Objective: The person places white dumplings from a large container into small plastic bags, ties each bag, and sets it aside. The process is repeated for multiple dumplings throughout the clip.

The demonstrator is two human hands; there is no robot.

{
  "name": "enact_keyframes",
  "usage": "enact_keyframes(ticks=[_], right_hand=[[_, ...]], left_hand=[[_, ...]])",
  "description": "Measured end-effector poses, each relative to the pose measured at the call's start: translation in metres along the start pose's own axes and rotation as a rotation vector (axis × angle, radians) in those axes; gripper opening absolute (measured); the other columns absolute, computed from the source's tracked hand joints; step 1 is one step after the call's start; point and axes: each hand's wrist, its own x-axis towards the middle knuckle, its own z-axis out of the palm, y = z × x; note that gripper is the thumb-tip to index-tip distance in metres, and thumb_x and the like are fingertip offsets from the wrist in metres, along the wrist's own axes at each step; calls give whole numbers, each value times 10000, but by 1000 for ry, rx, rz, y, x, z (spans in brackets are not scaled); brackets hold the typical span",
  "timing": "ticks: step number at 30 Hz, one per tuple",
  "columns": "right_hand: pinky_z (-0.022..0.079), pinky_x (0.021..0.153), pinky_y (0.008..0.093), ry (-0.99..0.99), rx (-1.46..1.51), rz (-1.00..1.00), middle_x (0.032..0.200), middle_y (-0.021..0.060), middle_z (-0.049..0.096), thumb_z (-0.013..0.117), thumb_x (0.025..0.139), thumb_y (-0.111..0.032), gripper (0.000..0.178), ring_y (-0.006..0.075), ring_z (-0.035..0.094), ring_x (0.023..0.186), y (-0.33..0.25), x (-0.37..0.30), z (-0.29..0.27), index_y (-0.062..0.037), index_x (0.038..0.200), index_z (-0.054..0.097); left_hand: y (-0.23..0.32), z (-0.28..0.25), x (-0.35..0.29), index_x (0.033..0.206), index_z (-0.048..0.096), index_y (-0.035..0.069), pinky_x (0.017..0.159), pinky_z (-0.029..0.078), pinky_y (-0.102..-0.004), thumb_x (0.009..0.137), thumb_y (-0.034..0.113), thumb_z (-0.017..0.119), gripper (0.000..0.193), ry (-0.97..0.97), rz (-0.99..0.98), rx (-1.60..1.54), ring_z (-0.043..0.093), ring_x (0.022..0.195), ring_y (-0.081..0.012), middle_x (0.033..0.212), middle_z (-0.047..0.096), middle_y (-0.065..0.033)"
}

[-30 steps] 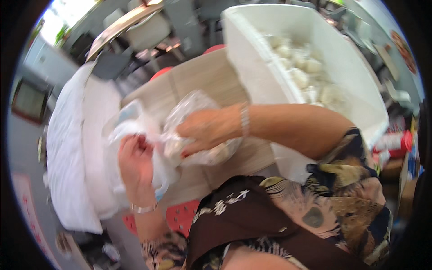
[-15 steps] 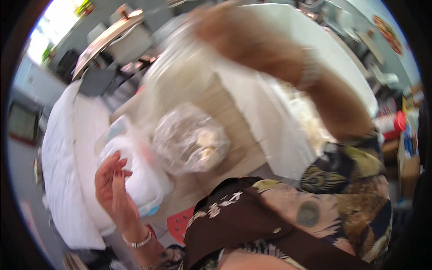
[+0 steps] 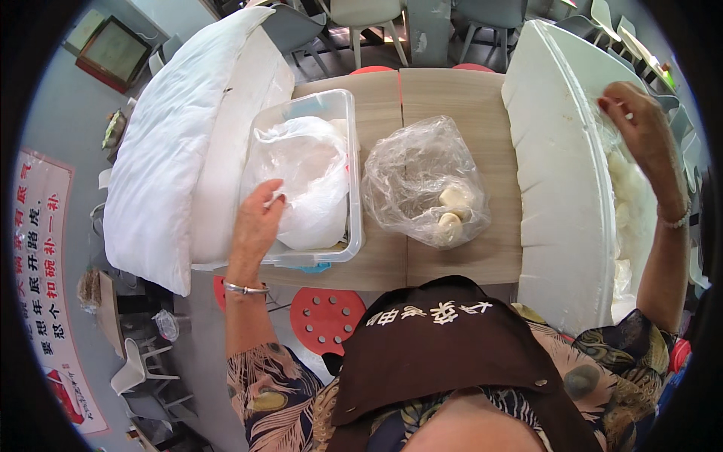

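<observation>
My left hand (image 3: 257,226) pinches the rim of a white plastic bag (image 3: 309,222), which sits inside a clear plastic tub (image 3: 355,203). At the right, my right hand (image 3: 640,124) hangs over a deep white foam box (image 3: 561,181), its fingers curled on the edge of a clear plastic sheet (image 3: 608,135). Pale, lumpy contents (image 3: 631,207) show under that sheet; their kind is unclear. Between the two containers lies a crumpled clear plastic bag (image 3: 410,177) with a few pale round buns (image 3: 454,197) in it.
A white quilted cover (image 3: 162,151) drapes over a pale box left of the tub. Everything stands on a wooden table (image 3: 376,271). A red stool (image 3: 327,320) is at the near edge. Grey and white chairs (image 3: 369,15) stand beyond the table.
The view has turned and levelled. My right hand has gone from its raised, blurred sweep to the right, over the foam box. My left hand has come onto the white bag.
</observation>
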Motion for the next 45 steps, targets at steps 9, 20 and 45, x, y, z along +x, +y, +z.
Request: enact_keyframes(ticks=[9, 20, 45], right_hand=[[501, 692, 408, -409, 41, -473, 874, 132, 637, 651, 870, -252, 220, 310, 631, 788, -133, 9, 55, -36, 908, 635], [517, 675, 459, -590, 170, -555, 804, 175, 648, 606, 883, -262, 254, 370, 640, 788, -138, 4, 129, -17, 819, 632], [524, 707, 280, -547, 1362, -82, 1147, 138, 562, 714, 844, -334, 790, 173, 595, 914, -148, 22, 114, -44, 1430, 269]], left_hand=[[0, 9, 12, 1012, 679, -10, 741, 496, -329, 835, 125, 611, 233, -108, 127, 239, 664, 801, -230, 836, 688, -193], [-42, 38, 74, 873, 652, 28, 812, 508, -426, 801, 132, 643, 127, -10, 56, 741, 610, 952, -352, 919, 626, -195], [116, 58, 5, 947, 485, 24, 836, 516, -285, 966, 61, 540, 69, -24, 287, -929, 610, 880, -129, 933, 612, -74]])
